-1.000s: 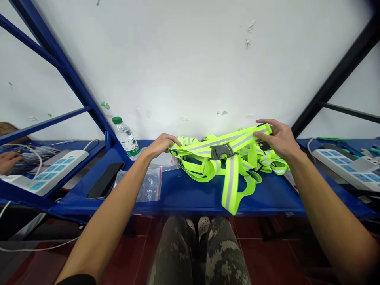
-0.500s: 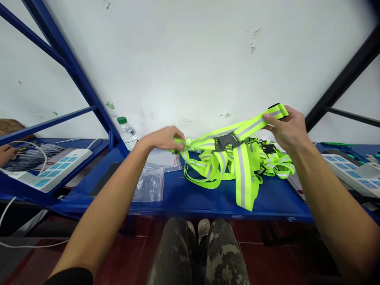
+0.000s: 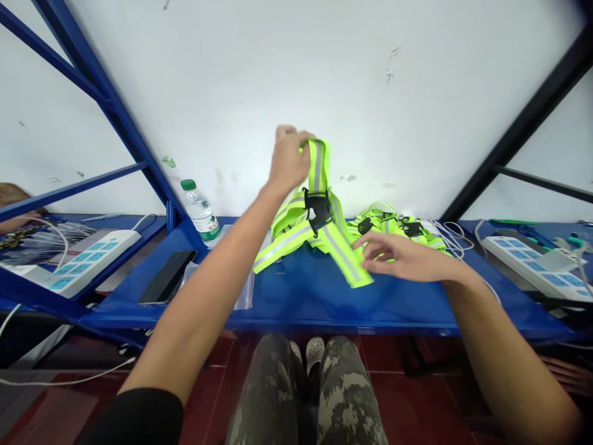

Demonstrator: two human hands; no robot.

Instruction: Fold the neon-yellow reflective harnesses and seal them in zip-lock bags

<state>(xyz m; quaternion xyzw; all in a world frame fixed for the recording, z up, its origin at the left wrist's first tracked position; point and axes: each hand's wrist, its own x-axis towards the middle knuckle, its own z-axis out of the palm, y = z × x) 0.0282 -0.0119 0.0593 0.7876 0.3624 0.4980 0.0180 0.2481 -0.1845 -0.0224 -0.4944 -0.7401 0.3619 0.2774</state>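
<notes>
My left hand [image 3: 291, 154] is closed on a fluorescent yellow reflective strap [image 3: 319, 162] with a grey stripe, holding it up above the blue table. From it hangs a black plastic buckle piece [image 3: 317, 209], where several straps meet and spread downward. My right hand [image 3: 386, 254] is beside the lower strap end [image 3: 345, 253], its fingers loosely curled and apart. Whether its fingertips touch the strap I cannot tell. To the right behind it lies a pile of similar yellow straps [image 3: 382, 216] with black buckles.
On the blue table [image 3: 306, 296], a water bottle [image 3: 200, 213], a black phone [image 3: 167, 278] and clear zip bags [image 3: 244, 296] lie left. Power strips [image 3: 92, 262] stand on the neighbouring tables. White cables [image 3: 451, 238] run at right. Blue frame bars [image 3: 134, 136] rise at left.
My left hand has risen and moved right, lifting the strap and buckle away from the pile. My right hand has let go of the upper strap and come down and left.
</notes>
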